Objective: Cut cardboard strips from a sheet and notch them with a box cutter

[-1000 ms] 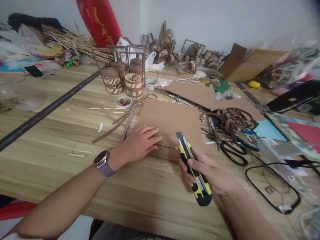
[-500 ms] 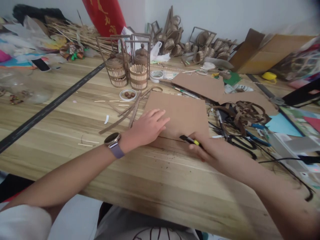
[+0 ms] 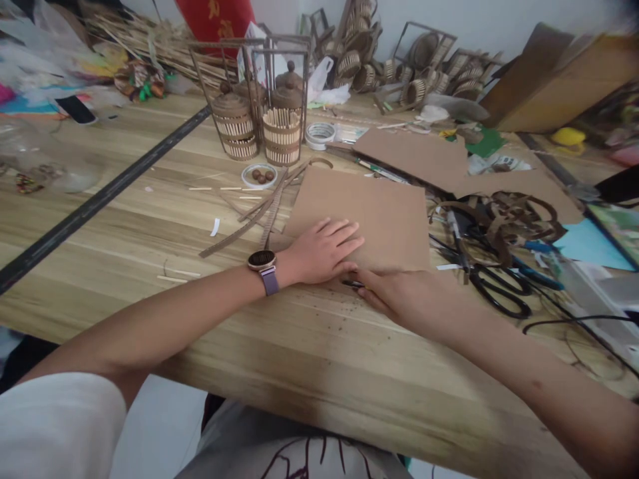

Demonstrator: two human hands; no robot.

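Note:
A flat brown cardboard sheet (image 3: 369, 206) lies on the wooden table in front of me. My left hand (image 3: 327, 251) rests flat on its near left part, fingers spread and pointing right. At the sheet's near edge, my right hand (image 3: 389, 293) is closed around a utility knife (image 3: 352, 284). Only the dark front end of the knife shows; the rest is hidden in my fingers. The tips of both hands almost meet at that edge. Small dark crumbs (image 3: 339, 326) are scattered on the table just below.
Brown strips (image 3: 244, 229) and a dish of brown balls (image 3: 259, 176) lie left of the sheet. Behind stand slatted baskets with tall handles (image 3: 283, 136). Black-handled scissors (image 3: 502, 291), coiled strips (image 3: 522, 216) and cables crowd the right. More cardboard (image 3: 414, 153) lies behind.
My left hand has slid right across the cardboard. My right hand has moved left with the knife, to the near edge beside the left hand. The view has shifted slightly.

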